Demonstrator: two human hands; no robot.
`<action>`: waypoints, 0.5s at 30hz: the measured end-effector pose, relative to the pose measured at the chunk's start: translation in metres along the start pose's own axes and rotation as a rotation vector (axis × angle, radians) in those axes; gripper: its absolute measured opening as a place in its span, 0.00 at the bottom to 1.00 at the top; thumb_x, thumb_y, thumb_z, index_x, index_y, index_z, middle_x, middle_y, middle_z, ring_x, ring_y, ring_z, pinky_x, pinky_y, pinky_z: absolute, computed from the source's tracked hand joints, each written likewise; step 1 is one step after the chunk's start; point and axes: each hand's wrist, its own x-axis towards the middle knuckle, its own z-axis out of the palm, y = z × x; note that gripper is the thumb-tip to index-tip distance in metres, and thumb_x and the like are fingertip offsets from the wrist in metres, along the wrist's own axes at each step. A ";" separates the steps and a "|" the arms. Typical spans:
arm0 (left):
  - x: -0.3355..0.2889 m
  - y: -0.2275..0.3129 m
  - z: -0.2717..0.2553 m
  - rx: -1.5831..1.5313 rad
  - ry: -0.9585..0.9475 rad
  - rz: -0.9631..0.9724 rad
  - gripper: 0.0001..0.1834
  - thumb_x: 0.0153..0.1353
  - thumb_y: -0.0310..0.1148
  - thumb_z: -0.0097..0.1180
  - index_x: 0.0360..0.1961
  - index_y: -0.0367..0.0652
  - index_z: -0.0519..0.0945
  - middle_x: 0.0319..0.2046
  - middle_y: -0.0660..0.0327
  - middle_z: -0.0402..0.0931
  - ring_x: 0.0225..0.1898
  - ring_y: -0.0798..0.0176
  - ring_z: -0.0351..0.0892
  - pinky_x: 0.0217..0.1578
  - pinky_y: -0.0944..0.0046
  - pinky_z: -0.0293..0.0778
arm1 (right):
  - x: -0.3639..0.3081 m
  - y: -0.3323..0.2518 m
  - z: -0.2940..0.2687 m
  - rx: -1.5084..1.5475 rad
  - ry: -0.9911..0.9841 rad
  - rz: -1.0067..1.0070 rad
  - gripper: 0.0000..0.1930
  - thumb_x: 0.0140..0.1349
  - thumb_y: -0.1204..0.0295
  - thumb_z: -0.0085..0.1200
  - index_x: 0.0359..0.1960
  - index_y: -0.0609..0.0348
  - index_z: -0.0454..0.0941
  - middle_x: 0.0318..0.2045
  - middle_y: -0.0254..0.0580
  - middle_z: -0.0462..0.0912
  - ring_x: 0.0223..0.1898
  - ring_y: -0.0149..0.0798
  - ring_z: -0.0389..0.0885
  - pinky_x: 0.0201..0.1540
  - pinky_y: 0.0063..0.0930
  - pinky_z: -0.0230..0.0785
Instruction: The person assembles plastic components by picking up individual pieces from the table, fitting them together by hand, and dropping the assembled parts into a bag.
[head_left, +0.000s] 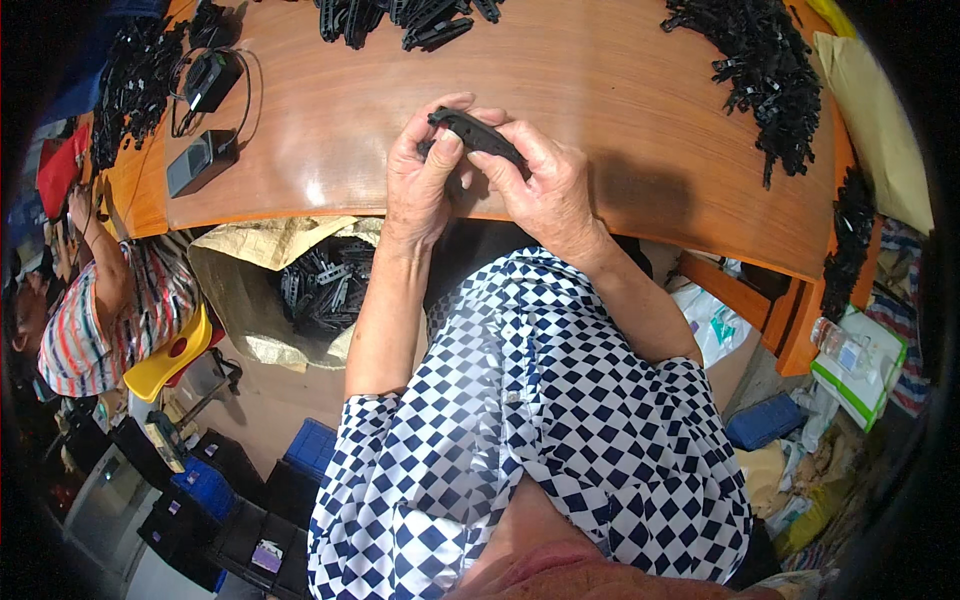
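Above the near edge of the wooden table (560, 75), both my hands grip a long, curved black plastic part (482, 136). The fingers of my left hand (422, 165) are closed round its left end, with the thumb pressed on its face. My right hand (548, 185) pinches the right end between thumb and fingers. The part slants down from left to right. My fingers hide portions of its underside and right end. Similar long black parts (355, 18) lie piled at the table's far edge.
Heaps of black parts lie at the table's right (765, 85) and left (135, 85). A small black box (203, 162) and a cabled black device (212, 80) stand at left. Below, an open sack (265, 243) holds more parts. A striped-clothed person (115, 315) sits left.
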 end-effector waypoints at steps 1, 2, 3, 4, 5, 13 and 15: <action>0.000 -0.001 0.002 -0.073 0.018 -0.064 0.23 0.59 0.38 0.61 0.51 0.38 0.72 0.44 0.51 0.79 0.25 0.75 0.71 0.24 0.77 0.70 | 0.000 0.001 0.001 -0.020 0.018 -0.034 0.10 0.55 0.72 0.61 0.36 0.62 0.77 0.25 0.47 0.81 0.25 0.43 0.82 0.27 0.32 0.72; -0.001 -0.004 0.003 -0.071 0.020 -0.072 0.23 0.59 0.38 0.61 0.51 0.38 0.72 0.44 0.51 0.79 0.25 0.75 0.71 0.24 0.77 0.70 | 0.001 0.002 0.001 -0.040 0.035 -0.069 0.10 0.55 0.73 0.61 0.36 0.62 0.76 0.25 0.46 0.81 0.25 0.43 0.82 0.27 0.33 0.72; -0.002 -0.008 0.004 -0.129 0.020 -0.082 0.23 0.59 0.39 0.61 0.51 0.38 0.71 0.45 0.51 0.78 0.25 0.75 0.71 0.23 0.77 0.69 | 0.001 0.003 0.001 -0.035 0.035 -0.064 0.10 0.55 0.73 0.61 0.36 0.62 0.76 0.25 0.46 0.81 0.25 0.43 0.82 0.27 0.33 0.72; -0.003 -0.010 0.004 -0.188 0.021 -0.091 0.24 0.59 0.40 0.61 0.52 0.39 0.71 0.46 0.50 0.78 0.25 0.74 0.71 0.23 0.77 0.69 | 0.000 0.004 0.001 -0.015 0.019 -0.036 0.10 0.54 0.73 0.61 0.36 0.62 0.76 0.26 0.46 0.81 0.26 0.44 0.82 0.27 0.32 0.73; -0.002 -0.011 0.003 -0.184 0.024 -0.096 0.24 0.59 0.40 0.61 0.52 0.39 0.71 0.46 0.50 0.78 0.25 0.74 0.71 0.23 0.77 0.69 | 0.000 0.005 0.000 0.003 0.004 -0.008 0.10 0.54 0.73 0.61 0.36 0.61 0.76 0.27 0.46 0.81 0.27 0.44 0.82 0.28 0.32 0.73; 0.011 -0.010 0.013 -0.243 -0.018 -0.115 0.15 0.60 0.38 0.60 0.41 0.39 0.74 0.44 0.44 0.77 0.37 0.60 0.81 0.32 0.67 0.79 | -0.003 0.007 -0.010 -0.133 -0.053 -0.032 0.21 0.53 0.69 0.64 0.47 0.60 0.71 0.38 0.48 0.81 0.32 0.43 0.83 0.35 0.32 0.76; 0.012 -0.007 0.017 -0.240 -0.010 -0.127 0.14 0.60 0.37 0.59 0.41 0.39 0.74 0.44 0.42 0.77 0.37 0.58 0.81 0.35 0.65 0.80 | -0.003 0.002 -0.016 0.008 -0.113 0.137 0.22 0.52 0.68 0.64 0.47 0.60 0.72 0.39 0.47 0.81 0.33 0.40 0.83 0.35 0.31 0.76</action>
